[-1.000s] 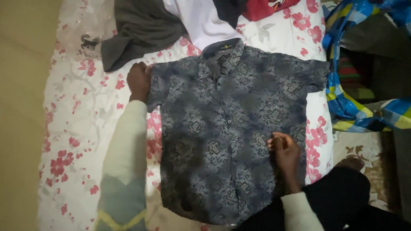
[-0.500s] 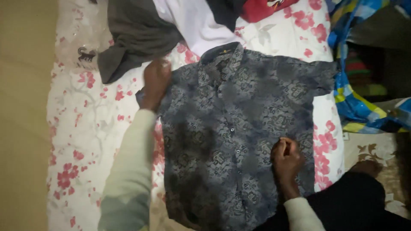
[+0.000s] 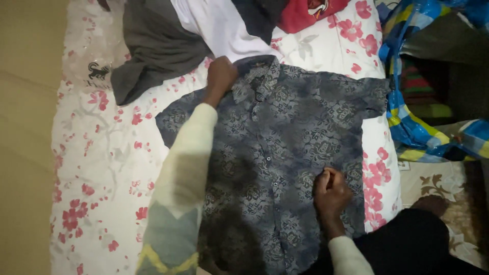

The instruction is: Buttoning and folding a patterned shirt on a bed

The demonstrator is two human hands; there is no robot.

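Note:
A dark blue-grey shirt (image 3: 295,137) with a flower pattern lies flat and face up on a white sheet (image 3: 107,168) printed with red flowers. My left hand (image 3: 220,76) rests at the shirt's collar and left shoulder, fingers curled on the cloth. My right hand (image 3: 331,191) presses on the shirt's lower right part with its fingers closed; whether it pinches the fabric I cannot tell. My cream sleeve covers part of the shirt's left side.
A grey garment (image 3: 153,46), a white one (image 3: 219,25), a dark one and a red one (image 3: 305,12) lie piled at the sheet's far end. A blue and yellow checked bag (image 3: 407,117) stands at the right. Beige floor runs along the left.
My left hand has slid from the shirt's left sleeve up to the collar. My right hand has stayed on the lower right part. The view has shifted a little.

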